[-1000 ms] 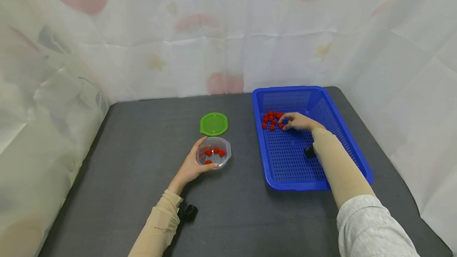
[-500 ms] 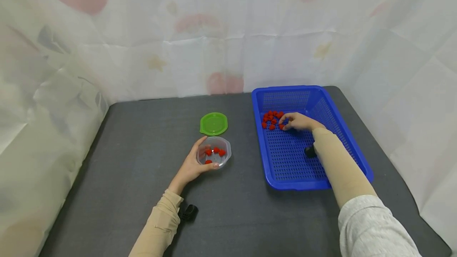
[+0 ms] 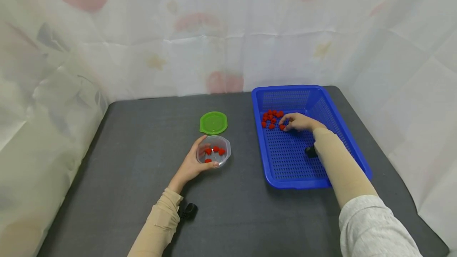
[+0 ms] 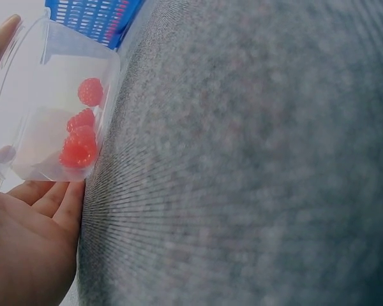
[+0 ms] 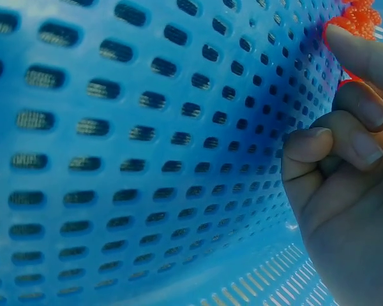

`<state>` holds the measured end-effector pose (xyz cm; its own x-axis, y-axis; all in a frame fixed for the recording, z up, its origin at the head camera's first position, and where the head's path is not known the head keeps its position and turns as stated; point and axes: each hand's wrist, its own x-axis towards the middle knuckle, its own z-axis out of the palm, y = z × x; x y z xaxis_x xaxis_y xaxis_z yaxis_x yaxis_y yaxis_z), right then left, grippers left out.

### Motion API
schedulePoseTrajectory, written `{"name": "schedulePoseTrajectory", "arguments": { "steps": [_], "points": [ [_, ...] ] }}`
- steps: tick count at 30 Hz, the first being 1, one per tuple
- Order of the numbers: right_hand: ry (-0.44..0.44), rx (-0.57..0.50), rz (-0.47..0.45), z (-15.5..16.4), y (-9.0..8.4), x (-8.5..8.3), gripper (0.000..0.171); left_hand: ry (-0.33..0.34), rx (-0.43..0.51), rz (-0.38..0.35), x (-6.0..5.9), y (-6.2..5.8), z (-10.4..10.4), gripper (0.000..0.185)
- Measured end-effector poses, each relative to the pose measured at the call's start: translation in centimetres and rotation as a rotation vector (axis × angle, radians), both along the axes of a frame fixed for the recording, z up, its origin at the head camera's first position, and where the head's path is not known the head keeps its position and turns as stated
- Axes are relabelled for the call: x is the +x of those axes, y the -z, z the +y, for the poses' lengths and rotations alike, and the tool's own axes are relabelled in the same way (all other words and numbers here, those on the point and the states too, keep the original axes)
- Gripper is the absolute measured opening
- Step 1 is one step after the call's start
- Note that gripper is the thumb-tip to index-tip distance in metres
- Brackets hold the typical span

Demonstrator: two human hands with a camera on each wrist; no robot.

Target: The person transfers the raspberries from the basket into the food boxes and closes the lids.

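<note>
My left hand (image 3: 194, 163) grips a clear plastic container (image 3: 224, 144) from its left side, thumb at the near wall and fingers round the far side. Several raspberries (image 4: 80, 148) lie inside it, red and bumpy in the left wrist view. Inside the blue basket (image 3: 285, 185), my right hand (image 3: 301, 122) pinches one raspberry (image 3: 282, 127) between thumb and forefinger, its other fingers curled in. That berry is partly hidden by the fingertips. More loose raspberries (image 3: 269, 117) lie just left of the hand on the basket floor.
A green lid (image 3: 213, 123) lies on the dark grey table (image 3: 143, 150), just beyond the container. The basket's raised, slotted walls surround the right hand. Patterned white cloth (image 3: 228, 31) hangs behind and at both sides of the table.
The right hand and its raspberry have shifted very slightly right, away from the other berries. The left hand and container stay in place.
</note>
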<state>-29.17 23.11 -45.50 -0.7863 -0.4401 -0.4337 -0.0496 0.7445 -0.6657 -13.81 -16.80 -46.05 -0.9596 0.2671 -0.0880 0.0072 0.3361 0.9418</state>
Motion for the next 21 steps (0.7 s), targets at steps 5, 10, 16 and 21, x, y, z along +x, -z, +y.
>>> {"name": "schedulePoseTrajectory", "arguments": {
  "steps": [5,10,16,21],
  "points": [
    [0.021,-0.022,-0.001,0.0,-0.4,-0.1,0.033,-0.007,0.005,-0.018,0.0,0.1,-0.1,0.094],
    [0.016,-0.080,0.012,-0.4,-1.4,0.0,0.035,-0.012,0.005,-0.010,-0.4,1.1,-0.4,0.095],
    [0.000,-0.106,0.031,-1.2,-2.7,0.1,0.032,-0.016,-0.003,-0.018,-1.0,2.5,-0.6,0.095],
    [0.015,-0.122,0.063,-2.4,-3.9,0.1,0.031,-0.008,0.009,-0.029,-0.3,0.5,-0.1,0.094]
  ]
}}
